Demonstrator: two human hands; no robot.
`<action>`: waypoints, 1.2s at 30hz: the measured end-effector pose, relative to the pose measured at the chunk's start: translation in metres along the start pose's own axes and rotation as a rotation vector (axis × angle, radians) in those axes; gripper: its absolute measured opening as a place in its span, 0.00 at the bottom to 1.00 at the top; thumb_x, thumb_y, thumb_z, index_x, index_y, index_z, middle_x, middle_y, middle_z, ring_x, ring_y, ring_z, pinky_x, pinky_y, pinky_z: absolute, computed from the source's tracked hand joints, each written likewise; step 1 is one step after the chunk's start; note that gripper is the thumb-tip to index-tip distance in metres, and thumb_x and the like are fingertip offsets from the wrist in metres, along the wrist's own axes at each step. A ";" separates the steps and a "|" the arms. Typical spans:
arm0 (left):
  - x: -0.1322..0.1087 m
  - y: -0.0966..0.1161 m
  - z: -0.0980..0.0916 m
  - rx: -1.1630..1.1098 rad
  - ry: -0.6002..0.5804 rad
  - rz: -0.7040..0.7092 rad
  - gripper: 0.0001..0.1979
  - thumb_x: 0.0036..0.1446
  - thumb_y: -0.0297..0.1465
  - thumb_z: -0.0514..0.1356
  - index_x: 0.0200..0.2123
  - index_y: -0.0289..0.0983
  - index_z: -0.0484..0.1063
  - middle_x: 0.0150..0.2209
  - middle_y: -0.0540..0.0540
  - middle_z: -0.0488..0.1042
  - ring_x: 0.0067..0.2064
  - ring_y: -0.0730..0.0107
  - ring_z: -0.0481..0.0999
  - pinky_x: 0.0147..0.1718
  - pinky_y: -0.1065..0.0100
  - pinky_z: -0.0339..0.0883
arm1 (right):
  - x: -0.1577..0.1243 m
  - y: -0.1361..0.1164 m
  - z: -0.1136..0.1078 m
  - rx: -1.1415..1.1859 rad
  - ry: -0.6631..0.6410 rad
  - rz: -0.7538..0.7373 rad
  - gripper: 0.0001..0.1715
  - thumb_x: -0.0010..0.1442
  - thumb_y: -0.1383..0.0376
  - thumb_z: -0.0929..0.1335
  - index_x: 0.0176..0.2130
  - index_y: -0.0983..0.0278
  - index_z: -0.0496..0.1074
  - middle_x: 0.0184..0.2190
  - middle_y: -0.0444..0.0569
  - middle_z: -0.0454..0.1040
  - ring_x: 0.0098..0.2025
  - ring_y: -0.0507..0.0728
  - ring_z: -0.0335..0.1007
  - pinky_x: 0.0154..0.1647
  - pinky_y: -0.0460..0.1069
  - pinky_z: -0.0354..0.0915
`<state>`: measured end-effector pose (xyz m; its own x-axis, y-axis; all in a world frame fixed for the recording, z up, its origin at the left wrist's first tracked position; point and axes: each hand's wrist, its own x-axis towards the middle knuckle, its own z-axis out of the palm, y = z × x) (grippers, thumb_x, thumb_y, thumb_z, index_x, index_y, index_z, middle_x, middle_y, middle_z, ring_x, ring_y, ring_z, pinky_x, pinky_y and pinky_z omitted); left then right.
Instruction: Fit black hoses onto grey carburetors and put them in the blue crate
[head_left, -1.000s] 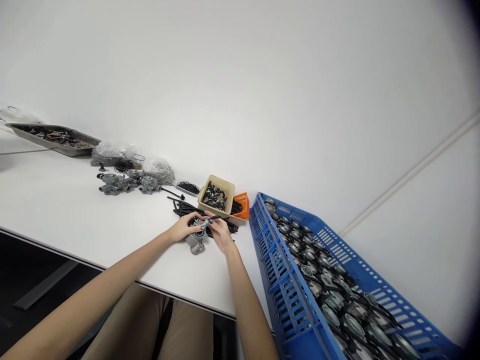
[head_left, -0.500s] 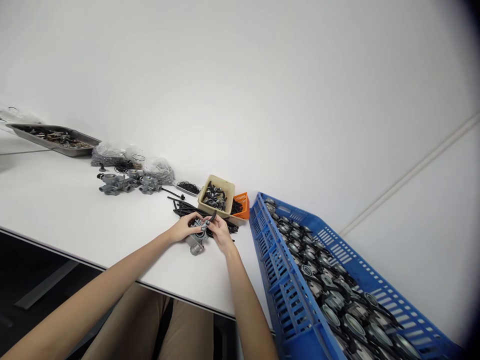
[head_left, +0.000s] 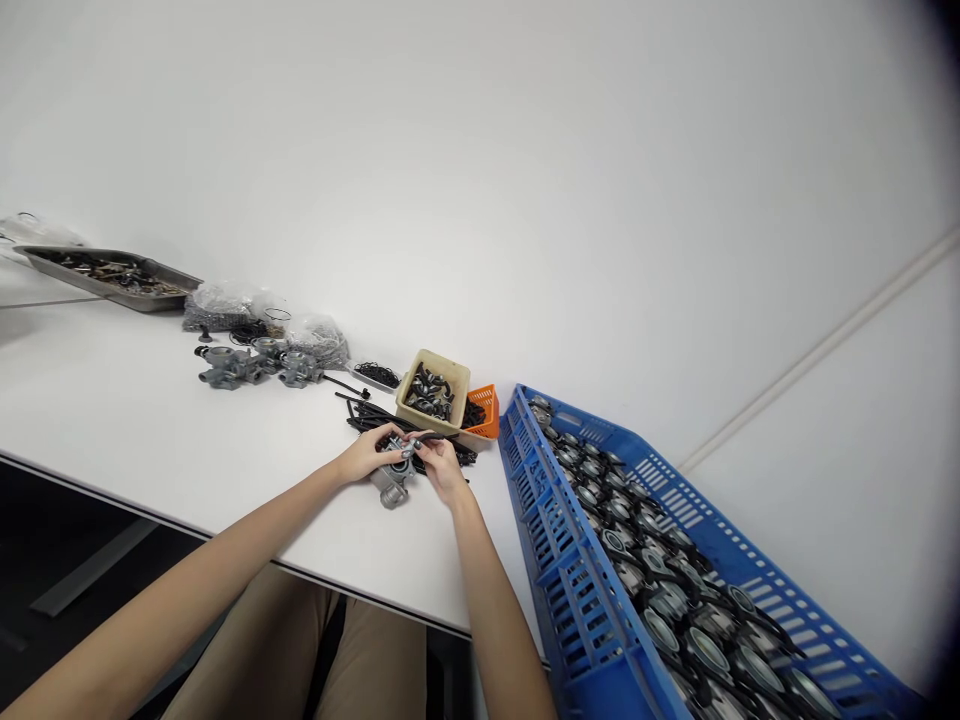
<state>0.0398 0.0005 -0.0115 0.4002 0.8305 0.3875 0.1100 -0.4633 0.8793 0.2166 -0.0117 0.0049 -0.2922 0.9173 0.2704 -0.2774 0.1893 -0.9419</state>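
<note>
A grey metal part with a round end (head_left: pixel 393 486) is held over the white table near its front edge. My left hand (head_left: pixel 367 453) grips it from the left, fingers wrapped over its top. On the right side my right hand (head_left: pixel 441 466) pinches a short black hose (head_left: pixel 431 436) where it meets the metal part. The hose points right, nearly level. Behind my hands lie several black tubes (head_left: pixel 364 412). Just beyond them a cream bin (head_left: pixel 409 405) holds small black and metal pieces.
A large blue crate (head_left: pixel 555 540) of similar metal parts stands on the right. An orange basket (head_left: pixel 491 405) adjoins the cream bin. Grey metal parts (head_left: pixel 229 368), plastic bags (head_left: pixel 232 300) and a metal tray (head_left: pixel 142 303) are to the left.
The black hose has tipped from pointing up and right to nearly level, toward the right. The metal part has shifted very slightly; both hands keep almost the same place.
</note>
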 end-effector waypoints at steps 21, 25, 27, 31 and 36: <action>0.001 0.002 -0.001 -0.016 -0.013 -0.020 0.21 0.48 0.44 0.61 0.40 0.35 0.70 0.36 0.48 0.72 0.36 0.69 0.68 0.35 0.71 0.61 | 0.001 0.005 0.000 -0.074 0.012 -0.009 0.19 0.43 0.57 0.76 0.35 0.63 0.74 0.31 0.46 0.75 0.35 0.54 0.69 0.41 0.49 0.64; 0.001 0.004 -0.001 -0.011 -0.015 -0.012 0.21 0.49 0.44 0.61 0.41 0.35 0.70 0.38 0.47 0.73 0.37 0.68 0.69 0.36 0.71 0.61 | 0.002 0.007 0.001 -0.080 0.030 -0.024 0.20 0.43 0.57 0.76 0.34 0.63 0.73 0.30 0.45 0.74 0.34 0.53 0.69 0.40 0.48 0.64; 0.000 0.005 -0.002 -0.012 -0.019 -0.015 0.21 0.50 0.44 0.60 0.41 0.35 0.70 0.38 0.47 0.73 0.38 0.68 0.69 0.37 0.70 0.61 | 0.002 0.008 0.001 -0.079 0.035 -0.030 0.19 0.43 0.57 0.75 0.34 0.63 0.73 0.30 0.45 0.73 0.34 0.53 0.68 0.40 0.48 0.64; 0.000 0.006 -0.002 -0.017 -0.014 -0.023 0.22 0.50 0.43 0.61 0.43 0.34 0.70 0.39 0.46 0.74 0.38 0.68 0.70 0.37 0.70 0.62 | 0.002 0.009 0.002 -0.087 0.045 -0.039 0.18 0.43 0.58 0.75 0.34 0.63 0.72 0.30 0.44 0.72 0.33 0.52 0.68 0.39 0.47 0.64; 0.001 0.004 -0.001 -0.022 -0.007 -0.030 0.22 0.50 0.43 0.60 0.43 0.34 0.70 0.38 0.46 0.73 0.36 0.69 0.69 0.36 0.70 0.62 | 0.002 0.009 0.004 -0.108 0.084 -0.061 0.17 0.44 0.57 0.75 0.33 0.63 0.72 0.31 0.45 0.73 0.34 0.53 0.68 0.40 0.47 0.64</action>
<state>0.0399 -0.0001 -0.0070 0.4030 0.8418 0.3591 0.1025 -0.4314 0.8963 0.2098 -0.0092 -0.0020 -0.1993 0.9280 0.3148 -0.1912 0.2783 -0.9413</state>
